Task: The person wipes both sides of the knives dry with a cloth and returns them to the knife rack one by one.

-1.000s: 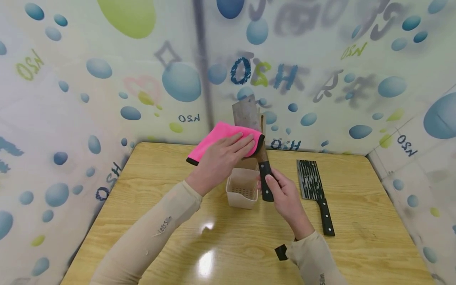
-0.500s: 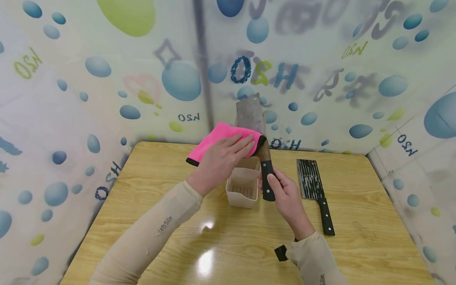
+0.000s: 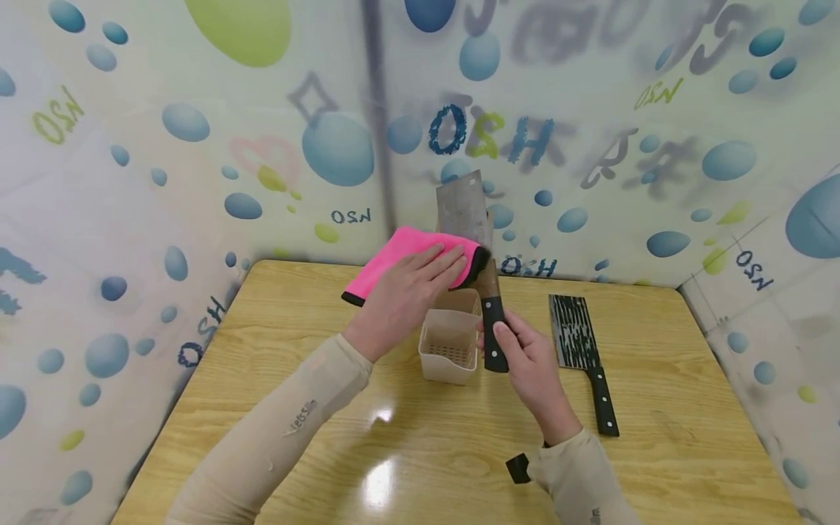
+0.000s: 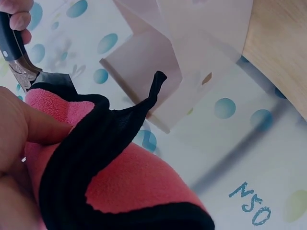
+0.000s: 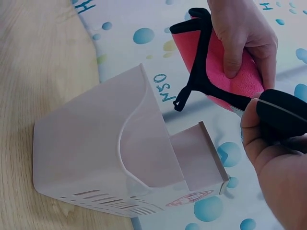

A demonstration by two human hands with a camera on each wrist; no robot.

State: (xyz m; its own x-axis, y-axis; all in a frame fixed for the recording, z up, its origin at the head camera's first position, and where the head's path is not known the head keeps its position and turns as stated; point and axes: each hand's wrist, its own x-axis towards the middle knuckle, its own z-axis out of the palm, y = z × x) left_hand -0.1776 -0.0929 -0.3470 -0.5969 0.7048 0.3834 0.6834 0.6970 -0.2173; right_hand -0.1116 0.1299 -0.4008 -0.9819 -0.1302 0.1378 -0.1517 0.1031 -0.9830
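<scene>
My right hand point(image 3: 533, 368) grips the black riveted handle of a cleaver point(image 3: 461, 208), whose grey blade points up and away. A pink cloth point(image 3: 392, 257) with black edging covers the lower part of that blade. On top of it lies my left hand point(image 3: 403, 302), fingers extended across the cloth. In the right wrist view the left thumb is on the near side of the cloth point(image 5: 217, 62) and other fingers are behind, pinching it. The left wrist view shows the cloth point(image 4: 139, 179) bunched at the blade, most of which it hides.
A beige slotted plastic holder point(image 3: 448, 368) stands on the wooden table point(image 3: 295, 313) just below the hands. To the right lies a second cleaver point(image 3: 577, 350) with a black-streaked blade. A small black piece point(image 3: 518, 469) is beside the right sleeve. A patterned wall covering point(image 3: 262, 109) rises behind the table.
The cleaver has shifted slightly up and to the right against the cloth, baring a little more blade. The left hand and cloth have hardly moved.
</scene>
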